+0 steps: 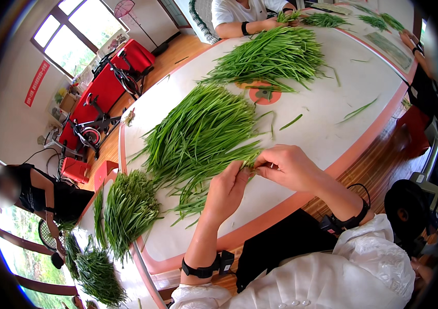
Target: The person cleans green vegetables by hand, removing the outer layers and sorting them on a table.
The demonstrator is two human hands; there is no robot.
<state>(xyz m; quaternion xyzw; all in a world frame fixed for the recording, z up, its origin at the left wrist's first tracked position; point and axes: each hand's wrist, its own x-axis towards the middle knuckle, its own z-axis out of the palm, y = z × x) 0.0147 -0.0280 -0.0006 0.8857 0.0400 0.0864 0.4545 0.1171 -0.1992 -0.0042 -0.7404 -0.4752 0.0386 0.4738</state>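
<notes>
Over the near part of the table, my left hand (224, 189) pinches the pale stem ends of some garlic chives (250, 157) between thumb and fingers. My right hand (290, 168) meets it from the other side, its thumb and fingertips closed on the same stem ends. The fingers hide exactly where each one grips. Just beyond lies a large heap of long green chives (203, 127), its leaves pointing left. Left of my left hand, loose leaves (194, 199) spread from the heap, and a second pile (130, 210) rests at the table's left edge.
The white table (319, 127) has a pink border. A co-worker's hands (281, 22) work behind another chive heap (273, 54). Another person stands at left beside darker bunches (99, 274); someone's arm reaches in at right. Stray leaves (291, 121) lie on the tabletop.
</notes>
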